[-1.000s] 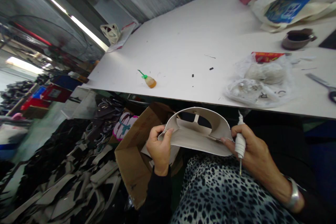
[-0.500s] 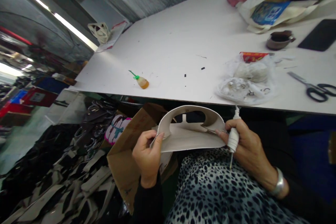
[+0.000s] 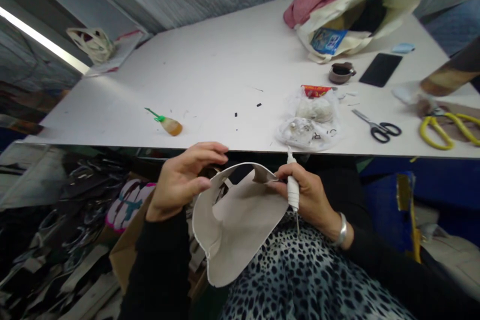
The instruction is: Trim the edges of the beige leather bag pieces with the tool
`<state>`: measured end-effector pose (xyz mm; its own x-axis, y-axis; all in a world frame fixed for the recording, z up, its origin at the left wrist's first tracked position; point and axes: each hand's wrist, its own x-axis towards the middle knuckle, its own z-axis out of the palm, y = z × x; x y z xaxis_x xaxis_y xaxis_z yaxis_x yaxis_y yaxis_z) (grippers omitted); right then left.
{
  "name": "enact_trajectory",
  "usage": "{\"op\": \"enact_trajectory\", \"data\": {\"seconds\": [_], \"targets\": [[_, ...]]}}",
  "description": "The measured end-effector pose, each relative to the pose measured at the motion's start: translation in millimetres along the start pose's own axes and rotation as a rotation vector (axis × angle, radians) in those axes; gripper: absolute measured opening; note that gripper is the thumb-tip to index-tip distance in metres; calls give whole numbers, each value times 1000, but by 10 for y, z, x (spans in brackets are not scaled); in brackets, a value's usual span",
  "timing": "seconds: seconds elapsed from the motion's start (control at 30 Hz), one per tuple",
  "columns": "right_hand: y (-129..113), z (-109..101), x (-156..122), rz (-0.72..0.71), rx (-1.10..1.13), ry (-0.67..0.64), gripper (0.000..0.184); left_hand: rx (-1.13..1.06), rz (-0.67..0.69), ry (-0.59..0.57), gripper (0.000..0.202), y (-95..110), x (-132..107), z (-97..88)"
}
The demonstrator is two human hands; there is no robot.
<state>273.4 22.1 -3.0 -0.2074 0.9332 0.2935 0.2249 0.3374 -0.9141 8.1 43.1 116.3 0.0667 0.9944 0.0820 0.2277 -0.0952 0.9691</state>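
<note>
A beige, bag-like piece of leather or similar sheet (image 3: 243, 220) hangs tilted in front of my lap, its curved rim and cut-out opening showing. My right hand (image 3: 311, 195) pinches its right edge between thumb and finger. The same hand also grips an awl (image 3: 293, 187) with a white-wrapped handle, its thin metal tip pointing down. Just above the piece's left rim is my left hand (image 3: 183, 180), fingers apart, holding nothing. Whether its thumb touches the rim, I cannot tell.
On the white table (image 3: 195, 80) are a small oil bottle (image 3: 171, 126), a plastic bag (image 3: 309, 120), scissors (image 3: 378, 127), yellow-handled pliers (image 3: 437, 132), a phone (image 3: 380, 70) and a cloth bag (image 3: 337, 25). A cardboard box (image 3: 127, 250) and piled parts (image 3: 82, 270) are at lower left.
My left hand has let go of the piece's left edge and opened above it. The piece has swung down on its left, still held by my right hand. The camera view has shifted rightward.
</note>
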Motion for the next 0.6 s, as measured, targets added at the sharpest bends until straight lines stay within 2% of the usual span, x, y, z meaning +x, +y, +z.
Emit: {"op": "enact_trajectory", "data": {"seconds": [0.07, 0.13, 0.2, 0.27, 0.3, 0.37, 0.47, 0.6], "targets": [[-26, 9, 68, -72, 39, -58, 16, -40, -158, -238, 49, 94, 371, 127], [-59, 13, 128, -127, 45, -67, 16, -12, -247, -545, 45, 108, 668, 258], [-80, 20, 173, -129, 34, -30, 16, 55, -302, -832, 42, 50, 858, 369], [-78, 33, 205, -83, 17, 8, 15, 120, -315, -981, 44, -40, 938, 448], [-69, 40, 219, -51, 11, 22, 14, 150, -299, -994, 46, -86, 943, 475], [-38, 53, 249, 16, 6, 56, 12, 206, -228, -941, 47, -174, 907, 523], [20, 63, 304, 93, 11, 107, 12, 237, -138, -803, 43, -320, 800, 620], [106, 71, 355, 112, 14, 119, 13, 183, -141, -578, 29, -545, 703, 783]]}}
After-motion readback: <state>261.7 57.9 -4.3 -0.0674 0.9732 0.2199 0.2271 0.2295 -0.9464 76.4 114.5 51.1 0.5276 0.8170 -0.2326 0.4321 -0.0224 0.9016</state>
